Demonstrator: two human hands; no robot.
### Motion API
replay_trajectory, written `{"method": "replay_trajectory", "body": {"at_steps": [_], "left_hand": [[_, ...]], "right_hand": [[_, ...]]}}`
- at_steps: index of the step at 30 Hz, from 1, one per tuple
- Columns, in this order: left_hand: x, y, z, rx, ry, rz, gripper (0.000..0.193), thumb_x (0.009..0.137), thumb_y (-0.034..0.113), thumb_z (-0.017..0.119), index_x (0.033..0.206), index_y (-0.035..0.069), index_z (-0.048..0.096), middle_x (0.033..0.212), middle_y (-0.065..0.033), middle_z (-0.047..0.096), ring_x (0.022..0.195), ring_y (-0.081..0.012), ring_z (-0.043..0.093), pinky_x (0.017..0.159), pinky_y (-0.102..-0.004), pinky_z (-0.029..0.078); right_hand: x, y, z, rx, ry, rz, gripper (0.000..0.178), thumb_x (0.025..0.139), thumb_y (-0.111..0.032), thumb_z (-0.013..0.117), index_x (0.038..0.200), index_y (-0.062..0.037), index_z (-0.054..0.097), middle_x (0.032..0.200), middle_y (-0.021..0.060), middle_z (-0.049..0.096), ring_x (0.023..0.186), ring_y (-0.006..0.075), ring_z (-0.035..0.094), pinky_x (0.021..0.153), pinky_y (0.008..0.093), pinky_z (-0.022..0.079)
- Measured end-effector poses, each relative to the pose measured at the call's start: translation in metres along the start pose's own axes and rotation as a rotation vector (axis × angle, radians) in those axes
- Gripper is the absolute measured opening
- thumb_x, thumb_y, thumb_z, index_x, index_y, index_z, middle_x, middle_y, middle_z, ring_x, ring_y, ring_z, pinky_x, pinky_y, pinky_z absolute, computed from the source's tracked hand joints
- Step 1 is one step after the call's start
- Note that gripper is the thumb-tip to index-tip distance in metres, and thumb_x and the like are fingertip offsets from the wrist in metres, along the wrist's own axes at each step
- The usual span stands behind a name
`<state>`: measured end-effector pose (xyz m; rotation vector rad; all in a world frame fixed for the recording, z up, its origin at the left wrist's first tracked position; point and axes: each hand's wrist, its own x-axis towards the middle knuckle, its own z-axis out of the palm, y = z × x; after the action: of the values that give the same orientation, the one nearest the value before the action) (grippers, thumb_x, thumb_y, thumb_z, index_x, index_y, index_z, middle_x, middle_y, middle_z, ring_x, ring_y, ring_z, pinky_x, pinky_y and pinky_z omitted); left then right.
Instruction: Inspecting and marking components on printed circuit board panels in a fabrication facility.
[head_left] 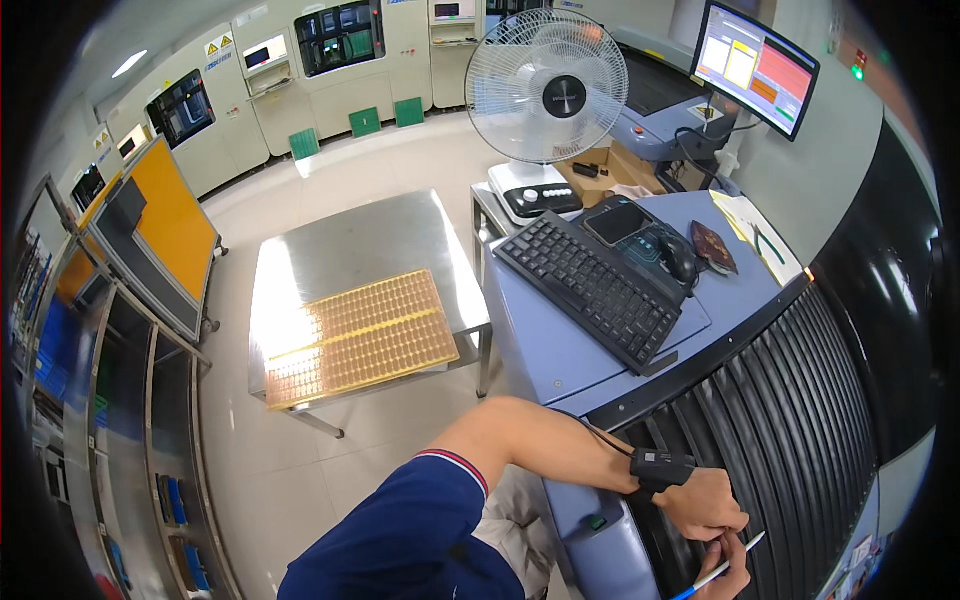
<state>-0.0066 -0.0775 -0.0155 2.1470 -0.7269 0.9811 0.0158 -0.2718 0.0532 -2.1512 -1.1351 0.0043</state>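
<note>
My left hand (703, 505) reaches in from the lower left, with a black device (660, 468) strapped at its wrist. Its fingers are closed and bent down, meeting the fingertips of my right hand; anything inside them is hidden. At the lower edge, my right hand (735, 572) is closed round a slim white and blue pen-like stick (712, 577). The stick's white end points up and to the right. Both hands are above a black ribbed bellows cover (775, 425) on a blue machine (545, 345).
A black keyboard (595, 290), a mouse (678, 258) and a phone (617, 223) lie on the machine top. A white fan (547, 90) stands behind, left of a monitor (757, 68). Leftward, a steel table (350, 240) carries a gold-coloured panel (365, 335); racks (150, 400) line the left side.
</note>
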Motion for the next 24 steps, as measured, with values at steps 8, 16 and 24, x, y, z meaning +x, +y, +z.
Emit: {"method": "replay_trajectory", "body": {"at_steps": [8,16,24], "left_hand": [[-0.0010,0.0017,-0.0057,0.038,-0.016,0.029,0.015,0.079,0.015,0.066,0.079,0.003,0.057,0.062,-0.0083,0.062,0.056,-0.0304,0.063,0.048,-0.0393,0.045],[-0.0037,-0.0004,-0.0047,0.065,-0.040,0.019,0.018,0.078,0.017,0.067,0.079,0.004,0.056,0.061,-0.0077,0.062,0.057,-0.0300,0.064,0.048,-0.0392,0.046],[-0.0020,-0.0004,-0.0030,0.068,-0.029,0.028,0.020,0.077,0.019,0.069,0.078,0.004,0.056,0.060,-0.0074,0.062,0.056,-0.0298,0.064,0.047,-0.0392,0.045]], "right_hand": [[0.0026,-0.0050,-0.0009,-0.071,-0.025,-0.024,0.026,0.095,-0.010,0.069,0.113,0.0081,0.068,0.100,0.0220,0.074,0.088,0.0283,0.073,0.078,0.0361,0.056],[0.0030,-0.0084,0.0007,-0.072,-0.032,0.000,0.026,0.095,-0.010,0.068,0.114,0.0082,0.068,0.101,0.0226,0.074,0.088,0.0292,0.073,0.079,0.0364,0.056],[0.0027,-0.0056,-0.0009,-0.074,-0.046,-0.005,0.026,0.095,-0.009,0.068,0.114,0.0083,0.068,0.101,0.0229,0.074,0.088,0.0290,0.073,0.079,0.0363,0.056]]}}
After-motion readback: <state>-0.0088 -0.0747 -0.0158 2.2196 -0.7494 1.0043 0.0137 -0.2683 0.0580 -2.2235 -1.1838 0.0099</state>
